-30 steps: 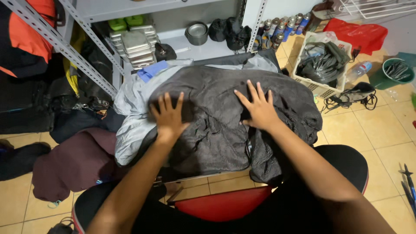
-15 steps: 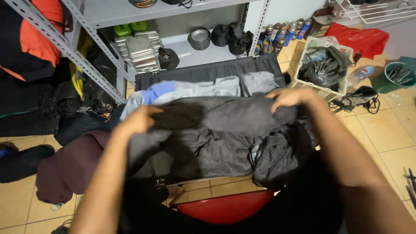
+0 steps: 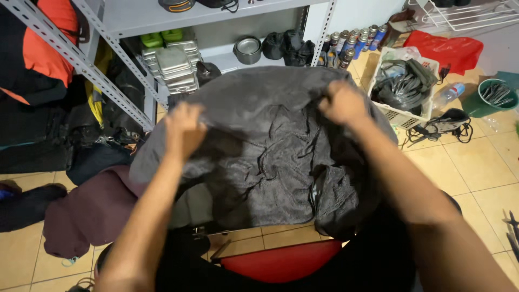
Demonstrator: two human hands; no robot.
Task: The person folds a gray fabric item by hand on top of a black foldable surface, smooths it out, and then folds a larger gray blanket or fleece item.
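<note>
Item: dark grey crinkled fabric garment [image 3: 270,140], large, soft, quilted look. Location: in front of us, spread above our lap and a red seat edge [image 3: 281,259], its lower part draped down, its upper edge lifted toward the grey metal shelving unit [image 3: 108,59].

Hands: our left hand [image 3: 184,130] is closed on a bunch of the cloth at the upper left; our right hand [image 3: 341,101] is closed on the upper right edge. Both grip the fabric, fingers curled in.

Nearby: stacked silver metal tins [image 3: 173,65] and a small round steel pot [image 3: 247,48] on the lower shelf; a row of spray cans [image 3: 351,38]; a white plastic basket of dark cords [image 3: 403,81]; a maroon cloth heap [image 3: 86,211] on the tiled floor [image 3: 476,162].

Risk, in our judgement: the raised edge lies close to the shelf contents, so a wide sweep could catch the tins or pot; the loose lower fold could slide to the floor.
</note>
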